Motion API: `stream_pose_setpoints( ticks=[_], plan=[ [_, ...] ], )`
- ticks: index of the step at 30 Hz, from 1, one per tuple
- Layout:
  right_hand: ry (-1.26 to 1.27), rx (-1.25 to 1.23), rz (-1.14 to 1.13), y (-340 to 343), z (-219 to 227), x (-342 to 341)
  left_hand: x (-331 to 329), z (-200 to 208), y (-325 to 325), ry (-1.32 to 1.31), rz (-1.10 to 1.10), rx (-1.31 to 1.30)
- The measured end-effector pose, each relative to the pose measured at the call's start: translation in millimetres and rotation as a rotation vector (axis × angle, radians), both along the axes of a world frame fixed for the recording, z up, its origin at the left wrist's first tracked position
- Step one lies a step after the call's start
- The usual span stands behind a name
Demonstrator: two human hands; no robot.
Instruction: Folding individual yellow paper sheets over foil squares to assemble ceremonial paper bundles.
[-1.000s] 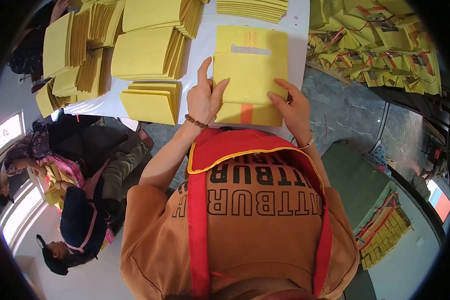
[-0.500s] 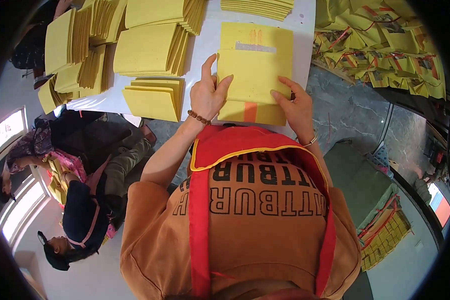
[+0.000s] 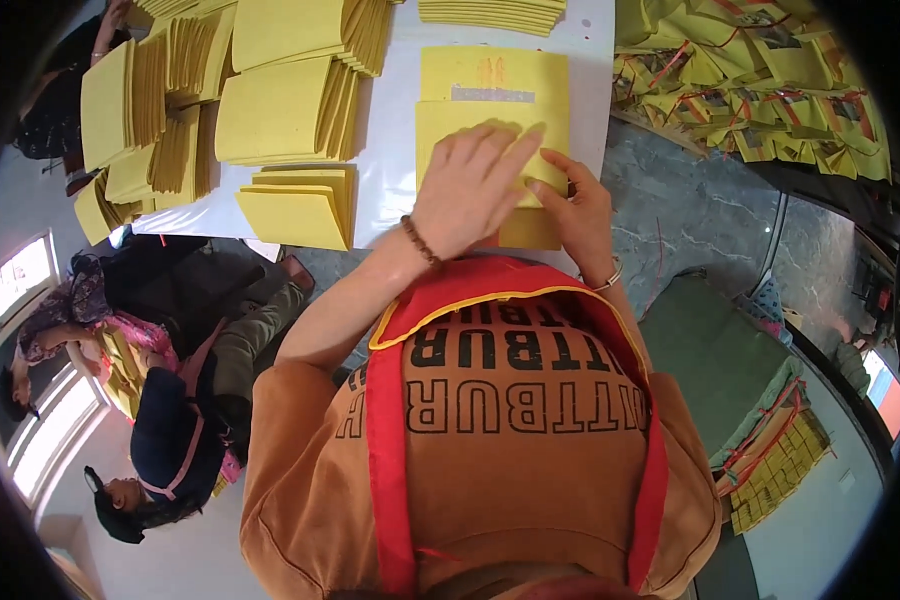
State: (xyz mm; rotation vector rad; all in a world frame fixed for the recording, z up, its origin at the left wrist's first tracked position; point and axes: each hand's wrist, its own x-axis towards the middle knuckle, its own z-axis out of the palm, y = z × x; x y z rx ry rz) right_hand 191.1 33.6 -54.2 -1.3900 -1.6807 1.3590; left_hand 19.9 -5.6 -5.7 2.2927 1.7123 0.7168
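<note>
A yellow paper sheet (image 3: 450, 122), partly folded over, lies on more yellow paper (image 3: 545, 72) at the near edge of the table. The paper underneath shows faint orange printing and a silver-grey strip along its upper part. My left hand (image 3: 478, 180) lies flat across the folded sheet, its fingers stretched out toward the upper right. At the sheet's right edge my right hand (image 3: 582, 212) has thumb and forefinger closed on the paper. The left hand hides most of the lower fold and nearly all of an orange band.
Stacks of folded yellow paper (image 3: 275, 110) cover the left of the white table (image 3: 385, 130), with a smaller stack (image 3: 295, 210) near its front edge. Another pile (image 3: 490, 12) sits at the back. Yellow bundles with red ties (image 3: 750, 90) hang at right. A person (image 3: 170, 440) sits at lower left.
My left hand has moved from the sheet's left edge to the right, flat across its middle. My right hand stays at the right edge. The whole view has shifted slightly.
</note>
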Motion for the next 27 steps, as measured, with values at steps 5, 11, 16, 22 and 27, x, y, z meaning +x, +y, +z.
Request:
stream_pose_setpoints(
  ticks=[5,11,16,22,27],
  plan=[
    [-0.092,0.068,0.009,-1,5,-1,-2,-31,5,0.204,0.002,-0.1],
    [-0.235,0.198,-0.055,4,25,-5,-3,-41,4,0.229,-0.012,-0.149],
    [-0.452,0.75,0.222,16,29,-34,-6,-42,5,0.264,-0.046,-0.218],
    [-0.546,0.675,0.398,20,0,-36,-7,-44,4,0.057,0.006,-0.187],
    [-0.515,0.669,0.348,17,-7,-37,-23,-57,3,-0.371,-0.013,-0.131]
  ],
)
